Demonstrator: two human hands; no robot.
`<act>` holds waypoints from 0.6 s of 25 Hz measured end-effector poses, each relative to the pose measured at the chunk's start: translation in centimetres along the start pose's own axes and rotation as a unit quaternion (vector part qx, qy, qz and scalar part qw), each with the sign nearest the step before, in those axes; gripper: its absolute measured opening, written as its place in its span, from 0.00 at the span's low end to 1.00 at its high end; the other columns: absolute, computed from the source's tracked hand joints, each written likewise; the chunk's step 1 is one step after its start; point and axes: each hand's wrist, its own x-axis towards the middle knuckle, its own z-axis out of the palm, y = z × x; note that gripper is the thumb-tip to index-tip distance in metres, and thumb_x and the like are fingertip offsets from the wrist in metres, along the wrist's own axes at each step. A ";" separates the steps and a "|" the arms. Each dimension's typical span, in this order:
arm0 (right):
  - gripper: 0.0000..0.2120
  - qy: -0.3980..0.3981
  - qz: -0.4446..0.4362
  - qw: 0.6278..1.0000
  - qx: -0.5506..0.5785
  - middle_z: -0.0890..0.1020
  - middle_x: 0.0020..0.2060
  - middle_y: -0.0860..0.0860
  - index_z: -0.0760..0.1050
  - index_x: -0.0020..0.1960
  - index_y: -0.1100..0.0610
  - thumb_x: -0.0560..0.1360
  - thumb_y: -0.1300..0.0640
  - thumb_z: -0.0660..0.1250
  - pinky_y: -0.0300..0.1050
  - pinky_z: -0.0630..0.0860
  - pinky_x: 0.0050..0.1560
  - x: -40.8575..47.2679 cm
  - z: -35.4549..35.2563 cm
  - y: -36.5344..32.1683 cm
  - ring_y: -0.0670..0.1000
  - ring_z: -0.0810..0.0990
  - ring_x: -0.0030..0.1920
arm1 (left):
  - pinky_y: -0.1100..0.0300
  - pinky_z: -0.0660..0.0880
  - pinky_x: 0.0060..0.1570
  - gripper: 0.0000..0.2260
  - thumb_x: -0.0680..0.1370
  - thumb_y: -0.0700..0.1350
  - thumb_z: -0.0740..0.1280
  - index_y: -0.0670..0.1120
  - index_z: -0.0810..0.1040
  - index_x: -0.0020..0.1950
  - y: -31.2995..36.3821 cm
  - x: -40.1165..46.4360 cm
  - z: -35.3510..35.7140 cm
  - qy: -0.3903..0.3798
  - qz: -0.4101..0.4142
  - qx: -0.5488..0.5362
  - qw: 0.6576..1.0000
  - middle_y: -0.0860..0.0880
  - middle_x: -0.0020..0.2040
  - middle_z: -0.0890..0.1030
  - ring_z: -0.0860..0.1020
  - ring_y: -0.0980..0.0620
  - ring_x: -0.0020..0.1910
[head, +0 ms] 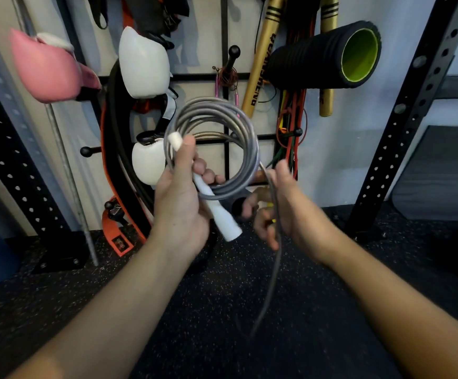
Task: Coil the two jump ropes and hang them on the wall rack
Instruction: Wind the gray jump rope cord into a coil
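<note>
Grey jump rope wound in several loops, held up in front of the wall rack, above the floor. Left hand clenched around the coil and white handle. Right hand pinching the loose tail, which hangs toward the black speckled floor. Second thin rope with pink handles coiled on a rack peg. Black foam roller near the rack's upper right.
</note>
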 end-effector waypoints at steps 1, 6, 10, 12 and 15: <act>0.32 0.001 -0.009 1.000 0.020 0.81 0.45 0.56 0.73 0.64 0.49 0.74 0.25 0.56 0.43 0.72 0.27 -0.2 1.5 0.0 0.56 0.76 0.30 | 0.56 0.79 0.35 0.14 0.80 0.54 0.69 0.49 0.73 0.38 -0.7 -0.4 0.2 0.025 0.006 -0.012 1.000 0.54 0.29 0.71 0.75 0.53 0.31; 0.11 0.175 -0.041 0.962 0.204 0.80 0.32 0.50 0.75 0.56 0.57 0.81 0.50 0.67 0.33 0.67 0.21 -1.0 5.8 -0.6 0.41 0.74 0.22 | 0.52 0.75 0.38 0.15 0.79 0.58 0.69 0.49 0.78 0.40 -3.4 -2.1 0.6 0.069 0.034 0.052 0.996 0.51 0.37 0.80 0.81 0.48 0.41; 0.09 0.222 0.057 0.949 0.216 0.76 0.27 0.51 0.77 0.46 0.56 0.80 0.51 0.68 0.36 0.60 0.18 -0.7 4.8 -0.7 0.43 0.68 0.18 | 0.51 0.77 0.50 0.12 0.79 0.55 0.69 0.48 0.81 0.42 -4.8 -3.3 0.6 0.041 0.040 0.074 0.996 0.52 0.38 0.83 0.82 0.52 0.42; 0.09 0.231 0.079 0.952 0.186 0.76 0.27 0.52 0.76 0.45 0.55 0.80 0.51 0.69 0.37 0.59 0.18 -0.4 3.9 -0.6 0.45 0.67 0.18 | 0.47 0.77 0.50 0.13 0.76 0.56 0.71 0.46 0.82 0.43 -4.7 -3.0 0.3 0.008 0.008 0.123 0.992 0.48 0.41 0.84 0.82 0.48 0.45; 0.09 0.210 0.047 0.973 0.087 0.77 0.28 0.54 0.77 0.43 0.54 0.80 0.52 0.69 0.38 0.61 0.19 0.2 1.3 -1.3 0.47 0.68 0.21 | 0.46 0.80 0.54 0.12 0.72 0.52 0.73 0.46 0.85 0.50 -1.7 -0.6 -0.4 -0.066 -0.043 0.100 0.992 0.47 0.45 0.86 0.84 0.46 0.46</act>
